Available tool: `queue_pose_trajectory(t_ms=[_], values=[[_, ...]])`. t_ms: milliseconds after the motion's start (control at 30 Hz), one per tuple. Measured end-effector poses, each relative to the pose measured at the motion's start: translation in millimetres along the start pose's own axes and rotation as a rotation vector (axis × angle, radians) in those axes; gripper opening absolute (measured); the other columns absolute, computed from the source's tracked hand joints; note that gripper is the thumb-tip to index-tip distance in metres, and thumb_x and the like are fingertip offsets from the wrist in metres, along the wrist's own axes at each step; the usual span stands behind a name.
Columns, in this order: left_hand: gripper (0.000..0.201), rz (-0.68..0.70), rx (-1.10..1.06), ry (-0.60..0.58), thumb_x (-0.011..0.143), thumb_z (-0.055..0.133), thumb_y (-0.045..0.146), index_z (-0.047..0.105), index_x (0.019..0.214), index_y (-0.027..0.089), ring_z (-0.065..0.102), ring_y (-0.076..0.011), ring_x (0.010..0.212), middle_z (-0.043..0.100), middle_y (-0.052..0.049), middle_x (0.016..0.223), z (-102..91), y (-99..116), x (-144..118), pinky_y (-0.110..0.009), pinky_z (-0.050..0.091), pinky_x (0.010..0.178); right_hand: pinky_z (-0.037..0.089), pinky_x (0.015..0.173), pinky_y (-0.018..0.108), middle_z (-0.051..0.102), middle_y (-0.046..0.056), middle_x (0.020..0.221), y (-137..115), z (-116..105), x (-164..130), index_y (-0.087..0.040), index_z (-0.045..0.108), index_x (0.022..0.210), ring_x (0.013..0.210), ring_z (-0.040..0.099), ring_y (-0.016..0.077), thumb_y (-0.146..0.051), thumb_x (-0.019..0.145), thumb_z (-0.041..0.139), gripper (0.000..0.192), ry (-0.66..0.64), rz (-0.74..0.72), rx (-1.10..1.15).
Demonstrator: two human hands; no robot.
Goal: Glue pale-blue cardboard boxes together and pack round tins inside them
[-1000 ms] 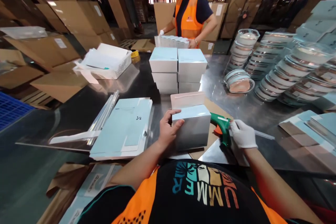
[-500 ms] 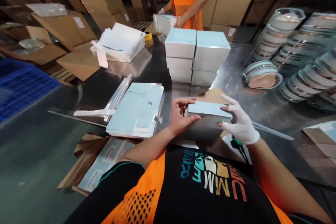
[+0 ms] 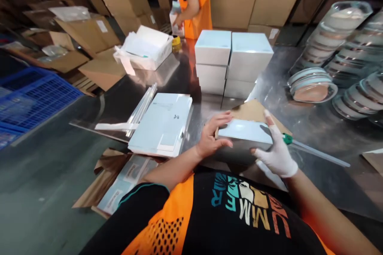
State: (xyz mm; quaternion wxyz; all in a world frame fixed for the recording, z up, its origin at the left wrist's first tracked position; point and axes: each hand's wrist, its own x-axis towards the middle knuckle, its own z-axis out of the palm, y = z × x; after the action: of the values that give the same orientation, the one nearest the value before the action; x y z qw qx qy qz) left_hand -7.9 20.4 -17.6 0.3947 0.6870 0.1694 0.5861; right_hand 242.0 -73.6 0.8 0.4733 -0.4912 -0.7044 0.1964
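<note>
My left hand (image 3: 214,135), bare, grips the left end of a white rectangular block (image 3: 245,130), its thumb in front and fingers over the top edge. At the block's right end is my right hand (image 3: 277,149), in a white glove with bare fingertips, thumb and fingers on either side of it. Whether the block is a box or a stack of paper I cannot tell. Behind it lies a brown cardboard piece (image 3: 251,107). A green-headed tool or strip end (image 3: 287,138) shows beside my right hand.
Stacked white blocks (image 3: 214,48) stand beyond my hands. To the left lie a pile of white sheets (image 3: 161,123), clear strips (image 3: 143,107) and a white basket of papers (image 3: 149,61). Stacks of wrapped round items (image 3: 312,83) fill the right. A co-worker (image 3: 196,4) stands across the table.
The block now shows more of its top face, and my right hand has shifted along its end. The co-worker has turned and moved left. The whole view has swung slightly left.
</note>
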Motion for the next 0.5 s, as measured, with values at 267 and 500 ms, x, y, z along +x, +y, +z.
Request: queue_pose_trajectory(t_ms=[267, 500], values=[[0.114, -0.641, 0.021, -0.130, 0.065, 0.099, 0.056, 0.044, 0.159, 0.023, 0.070, -0.0378, 0.127, 0.071, -0.017, 0.136, -11.4, 9, -29, -0.055, 0.056, 0.111, 0.058, 0.114, 0.054, 0.066, 0.018, 0.152, 15, -3, 1, -0.024, 0.043, 0.166, 0.137, 0.067, 0.0372, -0.069, 0.095, 0.069, 0.088, 0.096, 0.224, 0.063], [0.073, -0.139, 0.212, 0.256, 0.078, 0.083, 0.074, 0.065, 0.119, 0.017, 0.073, -0.0268, 0.109, 0.076, -0.010, 0.113, -72.6, 40, 163, -0.041, 0.061, 0.102, 0.042, 0.127, 0.059, 0.055, 0.028, 0.162, 69, -113, 95, -0.007, 0.050, 0.157, 0.152, 0.053, 0.0402, -0.041, 0.098, 0.060, 0.069, 0.196, 0.198, -0.757]])
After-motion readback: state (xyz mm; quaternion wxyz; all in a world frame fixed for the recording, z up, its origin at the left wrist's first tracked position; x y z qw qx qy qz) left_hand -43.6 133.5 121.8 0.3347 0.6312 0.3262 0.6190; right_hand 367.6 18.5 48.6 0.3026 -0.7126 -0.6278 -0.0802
